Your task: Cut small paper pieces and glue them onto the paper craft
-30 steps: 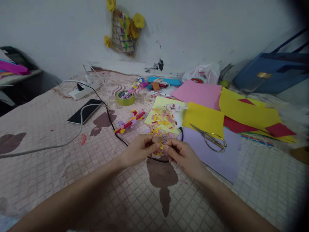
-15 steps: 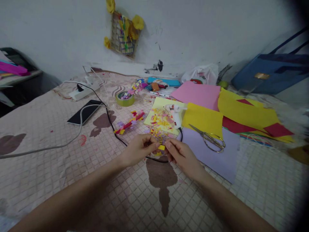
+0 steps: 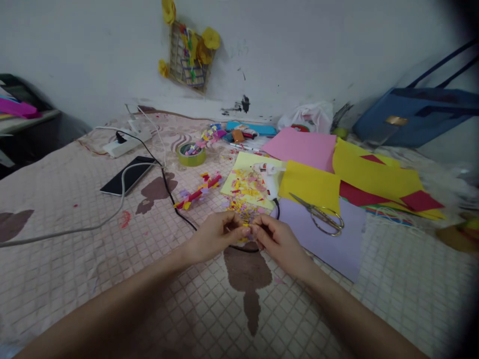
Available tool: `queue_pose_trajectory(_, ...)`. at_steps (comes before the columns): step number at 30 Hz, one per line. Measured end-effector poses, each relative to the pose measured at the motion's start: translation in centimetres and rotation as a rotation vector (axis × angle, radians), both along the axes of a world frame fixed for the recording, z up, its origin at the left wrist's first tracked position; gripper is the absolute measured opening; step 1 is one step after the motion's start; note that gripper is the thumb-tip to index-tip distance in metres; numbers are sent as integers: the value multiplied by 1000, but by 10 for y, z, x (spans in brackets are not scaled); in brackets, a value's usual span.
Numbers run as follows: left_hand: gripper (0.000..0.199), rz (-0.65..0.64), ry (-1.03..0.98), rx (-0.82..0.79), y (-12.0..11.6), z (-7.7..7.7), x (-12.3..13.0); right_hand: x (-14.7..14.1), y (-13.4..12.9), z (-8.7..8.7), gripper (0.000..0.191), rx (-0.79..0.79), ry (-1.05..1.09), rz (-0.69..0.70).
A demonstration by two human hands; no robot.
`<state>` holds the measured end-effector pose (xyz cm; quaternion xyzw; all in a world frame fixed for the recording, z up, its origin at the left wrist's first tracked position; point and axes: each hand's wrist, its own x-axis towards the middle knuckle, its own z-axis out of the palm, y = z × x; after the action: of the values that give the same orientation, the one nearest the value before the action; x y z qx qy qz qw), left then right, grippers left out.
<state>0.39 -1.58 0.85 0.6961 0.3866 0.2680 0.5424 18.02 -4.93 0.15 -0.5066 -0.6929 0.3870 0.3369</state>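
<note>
My left hand (image 3: 219, 235) and my right hand (image 3: 277, 242) meet fingertip to fingertip over the patterned cloth, both pinched on a small yellow paper piece (image 3: 246, 226), mostly hidden by the fingers. Just beyond them lies a heap of tiny paper scraps (image 3: 239, 205), some on a pale yellow sheet (image 3: 239, 167). A white glue gun (image 3: 270, 180) rests on that sheet's right side. To the left is a red stick (image 3: 198, 192) with coloured paper bits attached. Open-bladed scissors (image 3: 318, 214) lie across yellow and lilac sheets (image 3: 342, 249) to the right.
A phone (image 3: 127, 175), a power strip (image 3: 125, 143) and cables lie at the left. A green tape roll (image 3: 191, 154) stands behind the stick. Pink paper (image 3: 303, 148), yellow felt (image 3: 374, 172) and a blue bag (image 3: 411, 117) are at the right.
The fingertips have drawn together, and the yellow piece, plainly visible before, is now mostly covered. The whole view has shifted slightly.
</note>
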Motion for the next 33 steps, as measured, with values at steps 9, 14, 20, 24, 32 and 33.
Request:
queue_pose_trajectory(9,25,-47,-31,-52,3,0,-3,2,2,4,19,63,-82,68)
queue_pose_trajectory(14,27,85,-112,-150,10,1,-6,26,14,11,16,128,-122,-72)
queue_pose_trajectory(20,26,113,-248,-371,12,1,-6,29,16,11,11,117,-62,-91)
queue_pose_trajectory(24,25,79,-320,-440,9,1,-4,3,7,4,24,145,-72,-20)
queue_pose_trajectory(32,23,290,-306,-290,19,4,-11,-2,7,-2,17,202,-101,44)
queue_pose_trajectory(33,23,374,-335,-249,22,4,-13,1,7,-2,18,211,-110,43)
